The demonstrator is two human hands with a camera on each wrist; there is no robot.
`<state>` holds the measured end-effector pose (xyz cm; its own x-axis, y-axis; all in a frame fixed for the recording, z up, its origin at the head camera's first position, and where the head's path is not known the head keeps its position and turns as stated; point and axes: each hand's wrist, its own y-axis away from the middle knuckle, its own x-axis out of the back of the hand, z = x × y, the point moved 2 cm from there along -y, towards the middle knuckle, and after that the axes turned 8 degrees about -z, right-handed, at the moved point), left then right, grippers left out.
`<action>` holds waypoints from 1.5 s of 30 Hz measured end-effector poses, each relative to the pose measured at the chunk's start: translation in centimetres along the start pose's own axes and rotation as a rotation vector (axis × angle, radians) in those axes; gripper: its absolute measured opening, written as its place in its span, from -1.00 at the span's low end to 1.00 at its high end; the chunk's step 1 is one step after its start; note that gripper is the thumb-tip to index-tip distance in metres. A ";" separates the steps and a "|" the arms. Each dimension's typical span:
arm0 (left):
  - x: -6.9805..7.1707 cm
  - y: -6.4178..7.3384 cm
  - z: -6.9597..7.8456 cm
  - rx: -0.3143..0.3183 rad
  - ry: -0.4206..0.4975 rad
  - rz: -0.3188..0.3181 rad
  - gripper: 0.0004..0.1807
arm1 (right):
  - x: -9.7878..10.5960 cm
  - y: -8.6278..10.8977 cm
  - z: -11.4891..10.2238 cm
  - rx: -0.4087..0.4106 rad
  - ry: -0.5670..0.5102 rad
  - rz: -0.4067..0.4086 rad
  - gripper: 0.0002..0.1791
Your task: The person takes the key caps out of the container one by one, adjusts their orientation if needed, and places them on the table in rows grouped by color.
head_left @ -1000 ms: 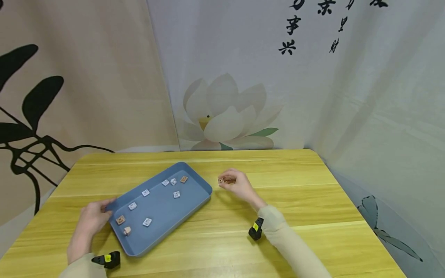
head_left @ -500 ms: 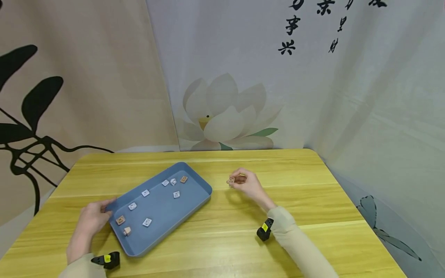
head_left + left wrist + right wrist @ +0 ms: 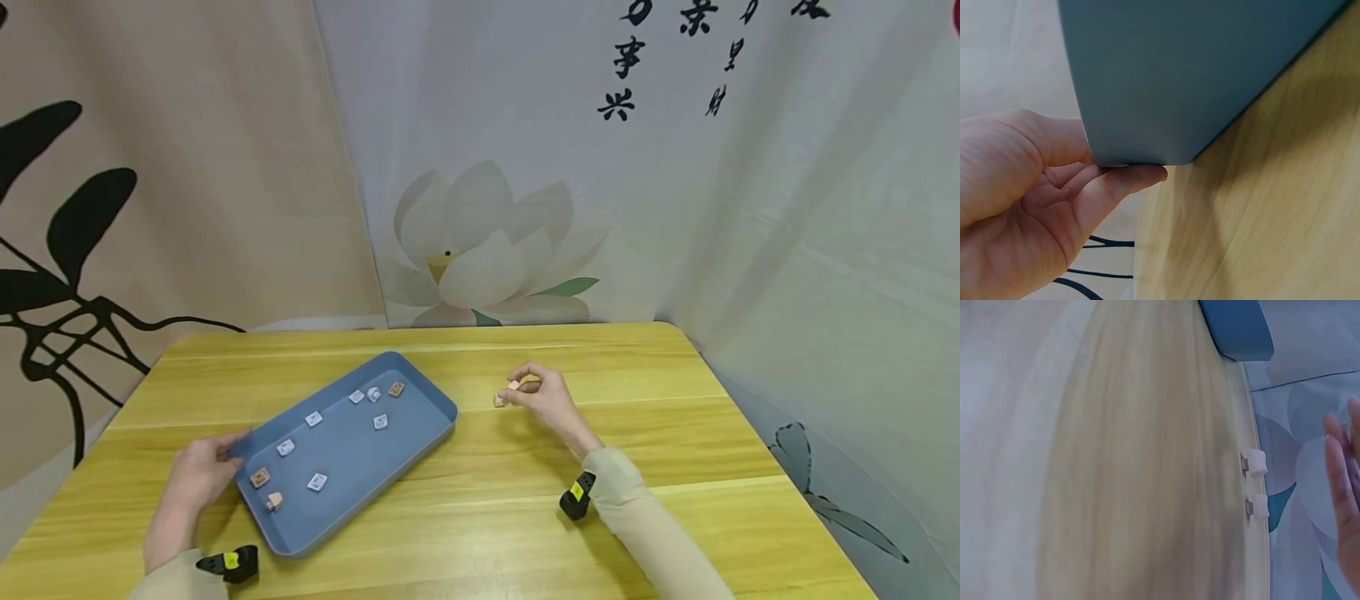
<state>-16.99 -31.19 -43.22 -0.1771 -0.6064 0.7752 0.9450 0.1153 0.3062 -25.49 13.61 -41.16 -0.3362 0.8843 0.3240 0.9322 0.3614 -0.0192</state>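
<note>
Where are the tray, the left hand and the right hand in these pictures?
Tray [image 3: 348,450]: head view, on its bare blue floor.
Left hand [image 3: 199,472]: head view, on the back of it.
Right hand [image 3: 547,398]: head view, on its middle.

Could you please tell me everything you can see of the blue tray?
The blue tray is rectangular and shallow, with rounded corners, low walls and a smooth, perhaps plastic surface. It lies open side up on the wood-grain table, slanting from near left to far right. Nine small pieces, some whitish, some brownish, lie scattered inside. The left hand holds its left end.
</note>
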 end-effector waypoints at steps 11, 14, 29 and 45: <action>-0.1 -0.1 -0.2 0.011 0.021 -0.009 -0.46 | 0.4 -1.2 2.4 0.167 0.137 0.023 -0.68; -0.1 -0.1 -0.2 0.011 0.021 -0.007 -0.46 | 0.6 -1.5 3.2 0.178 0.143 0.015 -0.62; 0.0 -0.1 -0.2 0.000 0.013 -0.005 -0.46 | 2.5 -1.5 4.9 0.078 0.112 0.042 -0.66; 0.0 -0.1 -0.1 0.017 0.017 -0.004 -0.46 | 4.6 -1.9 6.8 -0.060 0.377 0.063 -0.76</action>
<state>-17.02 -31.26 -43.31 -0.1761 -0.6198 0.7647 0.9395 0.1261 0.3186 -29.71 18.99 -46.09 -0.2153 0.7298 0.6489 0.9595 0.2818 0.0015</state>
